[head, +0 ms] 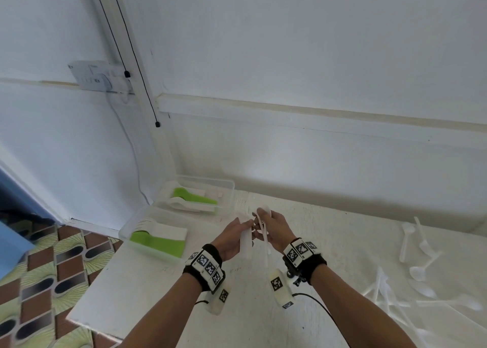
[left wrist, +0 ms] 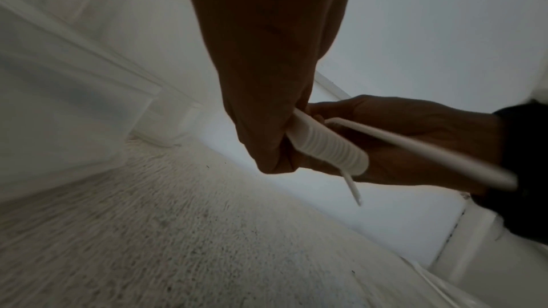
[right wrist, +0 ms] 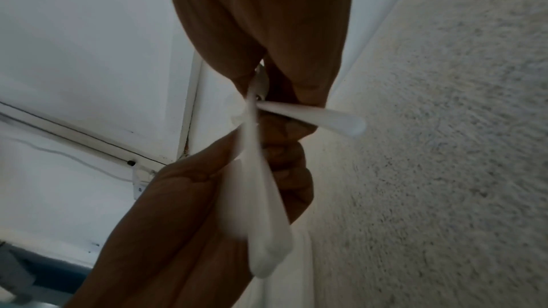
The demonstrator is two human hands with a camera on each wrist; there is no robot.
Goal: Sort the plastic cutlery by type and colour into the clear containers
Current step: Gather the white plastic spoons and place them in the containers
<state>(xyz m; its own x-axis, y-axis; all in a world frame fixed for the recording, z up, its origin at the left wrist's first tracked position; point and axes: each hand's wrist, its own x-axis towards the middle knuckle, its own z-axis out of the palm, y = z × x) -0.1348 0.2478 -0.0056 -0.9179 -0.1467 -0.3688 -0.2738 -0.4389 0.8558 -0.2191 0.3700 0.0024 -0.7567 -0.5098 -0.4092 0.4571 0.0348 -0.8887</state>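
Over the white table (head: 147,289), my left hand (head: 237,231) grips a stacked bundle of white plastic cutlery (head: 246,245); its ribbed handle ends (left wrist: 329,149) show in the left wrist view. My right hand (head: 271,223) pinches white spoons (head: 264,213), whose long handles (right wrist: 260,196) cross in front of the left hand (right wrist: 178,219). Both hands touch each other. Two clear containers stand to the left: the near container (head: 126,231) holds green and white forks, the far container (head: 232,187) green and white spoons.
Several loose white spoons and other cutlery (head: 421,268) lie scattered on the table's right side. A stack of white pieces (head: 242,204) stands beside the far container. The wall runs close behind; the table's left edge drops to patterned floor (head: 52,268).
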